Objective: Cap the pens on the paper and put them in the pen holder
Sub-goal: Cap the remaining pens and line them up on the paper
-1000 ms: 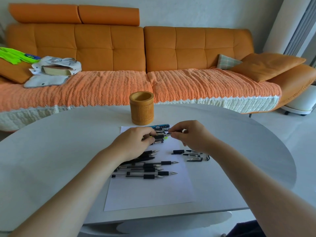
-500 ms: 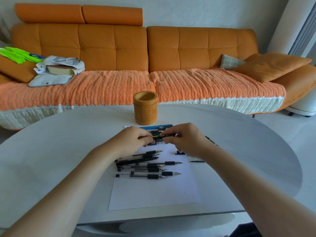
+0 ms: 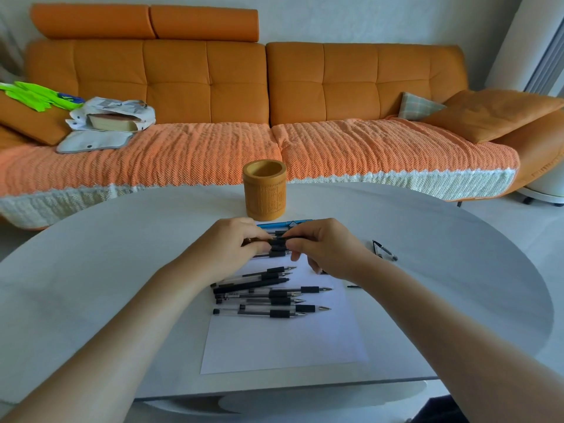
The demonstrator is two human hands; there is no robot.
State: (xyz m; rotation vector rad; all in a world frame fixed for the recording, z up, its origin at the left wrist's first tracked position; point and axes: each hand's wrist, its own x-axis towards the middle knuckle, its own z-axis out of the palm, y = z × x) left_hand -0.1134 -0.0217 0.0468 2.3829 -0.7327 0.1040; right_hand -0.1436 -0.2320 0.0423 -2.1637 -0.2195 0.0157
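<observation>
over the far end of the paper (image 3: 283, 343), just in front of the holder (image 3: 265, 190), i have both hands brought together on one pen (image 3: 279, 238): the left hand (image 3: 235, 244) is curled shut around the barrel, and the right hand (image 3: 323, 248) pinches thumb and forefinger closed on the dark piece at its other end, which i judge to be a cap being pressed on, though the fingers hide the joint and i cannot tell if it is seated. holding the pen level between two grips lets me push cap and barrel straight into each other. nearer me than the holder, a loose row of pens (image 3: 268, 296) lies across the middle of the paper with bare tips pointing right, so they are ready for the same move. right of the holder and off the paper, a spare cap (image 3: 384, 250) rests on the table (image 3: 91, 270). the holder stands upright, and no pen shows above its rim, so i judge the task barely begun.
</observation>
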